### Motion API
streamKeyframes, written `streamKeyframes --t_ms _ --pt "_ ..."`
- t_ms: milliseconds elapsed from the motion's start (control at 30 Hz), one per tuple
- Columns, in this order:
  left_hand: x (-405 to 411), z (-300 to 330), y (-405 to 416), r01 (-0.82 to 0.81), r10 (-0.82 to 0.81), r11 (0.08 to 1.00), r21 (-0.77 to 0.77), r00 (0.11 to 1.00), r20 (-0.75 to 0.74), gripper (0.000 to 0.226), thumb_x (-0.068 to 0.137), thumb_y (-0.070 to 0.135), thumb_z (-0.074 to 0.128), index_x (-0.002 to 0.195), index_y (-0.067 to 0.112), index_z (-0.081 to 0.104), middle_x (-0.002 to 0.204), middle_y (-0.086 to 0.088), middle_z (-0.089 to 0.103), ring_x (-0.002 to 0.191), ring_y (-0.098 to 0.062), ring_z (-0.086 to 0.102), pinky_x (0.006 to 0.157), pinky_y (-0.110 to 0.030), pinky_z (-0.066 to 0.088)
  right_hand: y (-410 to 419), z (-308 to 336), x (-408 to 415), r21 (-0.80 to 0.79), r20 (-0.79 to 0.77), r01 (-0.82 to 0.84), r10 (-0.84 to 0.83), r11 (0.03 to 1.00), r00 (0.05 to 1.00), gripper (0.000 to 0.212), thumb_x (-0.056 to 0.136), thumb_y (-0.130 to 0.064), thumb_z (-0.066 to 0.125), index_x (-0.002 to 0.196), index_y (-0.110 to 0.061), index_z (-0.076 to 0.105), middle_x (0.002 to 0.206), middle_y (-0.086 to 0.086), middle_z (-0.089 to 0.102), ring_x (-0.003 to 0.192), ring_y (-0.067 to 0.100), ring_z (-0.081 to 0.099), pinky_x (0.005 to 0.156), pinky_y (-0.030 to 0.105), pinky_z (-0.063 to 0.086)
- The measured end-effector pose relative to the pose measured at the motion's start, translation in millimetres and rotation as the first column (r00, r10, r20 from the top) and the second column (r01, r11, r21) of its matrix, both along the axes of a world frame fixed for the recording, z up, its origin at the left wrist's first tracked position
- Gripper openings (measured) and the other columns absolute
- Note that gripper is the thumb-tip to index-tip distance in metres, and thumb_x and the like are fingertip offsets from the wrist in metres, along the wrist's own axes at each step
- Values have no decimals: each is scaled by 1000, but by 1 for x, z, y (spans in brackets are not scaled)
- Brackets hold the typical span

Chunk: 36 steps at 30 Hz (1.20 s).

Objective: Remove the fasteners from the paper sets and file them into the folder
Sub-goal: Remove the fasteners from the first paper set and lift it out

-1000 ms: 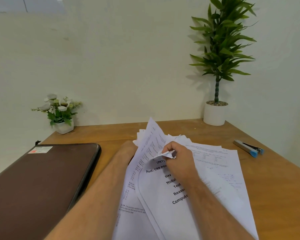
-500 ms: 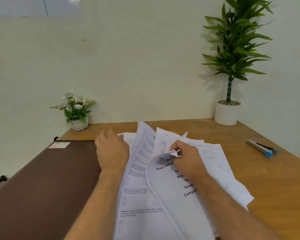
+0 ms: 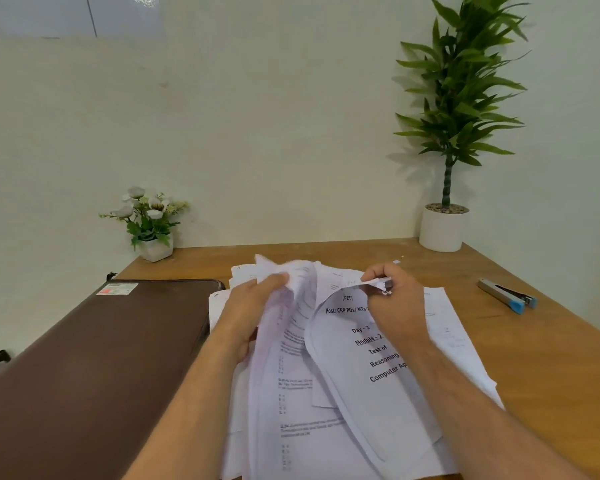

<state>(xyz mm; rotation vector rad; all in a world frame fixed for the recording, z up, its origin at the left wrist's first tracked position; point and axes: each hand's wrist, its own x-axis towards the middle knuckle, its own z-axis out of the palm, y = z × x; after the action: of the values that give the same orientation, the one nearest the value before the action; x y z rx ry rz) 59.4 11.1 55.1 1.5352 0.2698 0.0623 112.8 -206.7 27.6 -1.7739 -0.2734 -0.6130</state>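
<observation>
- Right hand [image 3: 397, 299]: fingers pinched the crumpled top corner of the printed cover sheet [image 3: 368, 344], probably where the fastener sat, to work it loose.
- Left hand [image 3: 253, 306]: gripped the bunched inner pages [image 3: 291, 341], bracing them against that pull.
- Paper sets [image 3: 326, 427]: spread loosely on the desk [image 3: 551, 358] under both forearms, within reach; no fastener could be made out.
- Brown folder [image 3: 118, 341]: lay closed just left of the papers, handy for filing.
- Stapler [image 3: 508, 295]: lay well right, apart, unused.
- Flower pot [image 3: 149, 223], potted plant [image 3: 447, 133]: stood at the back edge, out of the way.
</observation>
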Motion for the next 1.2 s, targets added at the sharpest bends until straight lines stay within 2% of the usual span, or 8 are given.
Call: streamKeyframes --t_ms 267,467,633,733,833,900,1000,1200 --pt "3 -26 -42 -185 91 815 549 977 194 40 93 11 55 128 28 50 114 3 64 94 -18 56 75 -28 45 -11 -12 -3 100 -64 60 -54 993 996 37 78 12 66 74 -25 65 78 -24 68 76 9 58 65 13 42" --pt "8 -45 -51 -52 -127 258 965 988 87 28 92 36 48 119 29 53 112 1 58 106 -27 58 77 -35 43 4 7 -2 -28 92 -3 6 1000 996 34 75 14 64 73 -20 66 72 -17 67 60 3 57 55 15 42" --pt "-3 -32 -47 286 -293 383 878 939 -178 63 76 56 44 132 32 60 139 1 60 133 -25 49 121 -50 21 27 -9 -3 -132 95 -30 43 991 995 34 79 7 63 74 -26 62 65 -17 64 63 2 58 55 11 38" --pt "4 -13 -27 456 -401 689 563 887 -229 23 78 31 65 93 19 76 101 -9 74 93 -20 70 98 -40 52 34 -19 -1 -207 28 -41 47 977 998 19 81 3 63 75 -16 64 68 -6 66 66 12 60 59 25 45" --pt "21 -3 -2 75 -70 798 597 997 -32 32 87 -3 51 96 11 78 104 -4 73 90 -13 62 82 -27 51 29 -22 2 -229 -70 -100 86 968 994 18 84 0 62 78 -16 69 71 -1 67 69 20 61 59 35 48" --pt "36 -10 11 -163 125 629 760 986 108 37 90 10 57 125 18 67 132 -1 61 118 -15 52 95 -29 43 26 -23 1 -248 -96 -156 136 956 986 26 81 3 63 74 -21 69 73 -1 67 73 20 62 61 36 48" --pt "54 -39 15 -77 186 349 934 982 11 87 82 60 65 149 12 37 153 -14 36 146 -28 26 119 -44 23 28 -24 -2 -272 -82 -192 176 943 981 40 76 7 64 70 -32 66 74 -2 66 72 13 55 61 25 42" --pt "70 -60 18 -108 158 435 894 987 42 104 84 59 63 158 10 9 132 -10 63 133 -28 50 122 -45 14 32 -20 1 -268 -54 -212 205 940 977 13 72 -13 55 70 -18 66 68 -3 64 67 12 55 57 25 40"
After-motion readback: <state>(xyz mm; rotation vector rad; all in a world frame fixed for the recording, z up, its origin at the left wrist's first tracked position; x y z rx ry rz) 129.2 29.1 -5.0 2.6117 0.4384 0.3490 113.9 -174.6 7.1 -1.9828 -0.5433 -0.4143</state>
